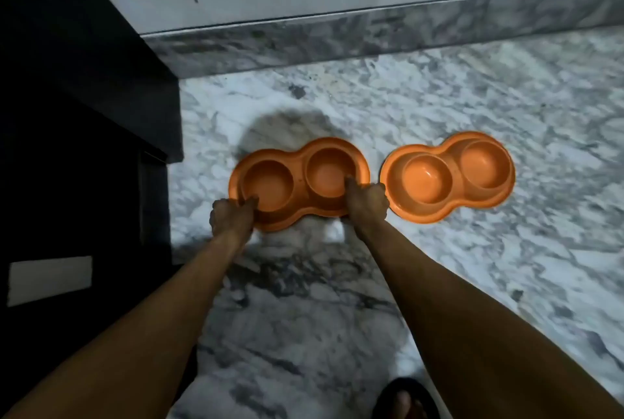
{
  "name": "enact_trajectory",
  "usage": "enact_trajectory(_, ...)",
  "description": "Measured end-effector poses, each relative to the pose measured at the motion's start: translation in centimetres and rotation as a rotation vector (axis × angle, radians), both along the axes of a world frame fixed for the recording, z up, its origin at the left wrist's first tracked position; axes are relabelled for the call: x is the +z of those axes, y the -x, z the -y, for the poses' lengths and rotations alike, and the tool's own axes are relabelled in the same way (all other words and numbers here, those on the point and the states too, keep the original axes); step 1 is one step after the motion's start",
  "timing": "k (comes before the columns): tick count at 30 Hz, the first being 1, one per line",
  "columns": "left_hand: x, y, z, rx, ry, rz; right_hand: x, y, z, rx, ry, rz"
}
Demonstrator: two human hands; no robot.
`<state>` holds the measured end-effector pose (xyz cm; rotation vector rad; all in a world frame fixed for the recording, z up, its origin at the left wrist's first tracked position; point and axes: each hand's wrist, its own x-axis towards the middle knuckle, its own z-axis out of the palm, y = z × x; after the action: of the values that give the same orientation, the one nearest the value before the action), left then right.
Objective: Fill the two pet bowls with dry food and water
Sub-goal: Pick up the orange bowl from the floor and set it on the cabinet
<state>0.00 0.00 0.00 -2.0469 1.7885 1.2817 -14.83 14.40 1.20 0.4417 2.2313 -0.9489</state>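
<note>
Two orange double pet bowls lie on the marble floor (506,88), near the skirting at its far edge. The left double bowl (299,182) is held at its near rim by both hands: the left hand (233,217) is closed on the rim beside the left cup, thumb over the lip, and the right hand (366,201) is closed on the rim by the right cup, with a finger reaching into that cup. The right double bowl (447,177) sits just beside it, untouched, the two rims nearly meeting. All four cups look empty and dry, so the filling has not begun.

The step in hand appears to be lifting or resetting the left bowl. To do it well, keep the two grips even so the tray stays level, and raise it straight up rather than dragging it, since the neighbouring rim is close enough to be knocked. A dark cabinet (84,115) stands close on the left, so the left elbow needs room. A sandalled foot (403,400) shows at the near edge of the floor.
</note>
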Motion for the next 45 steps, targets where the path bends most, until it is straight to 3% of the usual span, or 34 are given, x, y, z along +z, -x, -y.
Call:
enact_trajectory(6,2.8,-0.1,-0.5,0.173,0.002,-0.084,2.1,-0.2,-0.5,-0.033,-0.038,-0.011)
enact_trajectory(11,11.9,0.1,-2.1,0.188,0.004,-0.119,10.9,-0.6,-3.1,-0.069,-0.026,-0.043)
enact_trajectory(24,54.6,-0.9,-6.6,0.025,0.095,-0.37,54.0,-4.2,-9.4,-0.305,0.066,-0.167)
enact_trajectory(32,74.5,-6.4,-6.6,-0.076,0.132,-0.524,73.8,-12.6,-11.1,-0.445,0.153,-0.31)
enact_trajectory(38,82.7,-12.0,-4.2,-0.047,0.14,-0.614,81.4,-19.6,-9.0,-0.454,0.208,-0.359)
enact_trajectory(45,86.3,-20.4,1.1,0.034,0.226,-0.65,86.3,-26.4,-3.4,-0.368,0.3,-0.414)
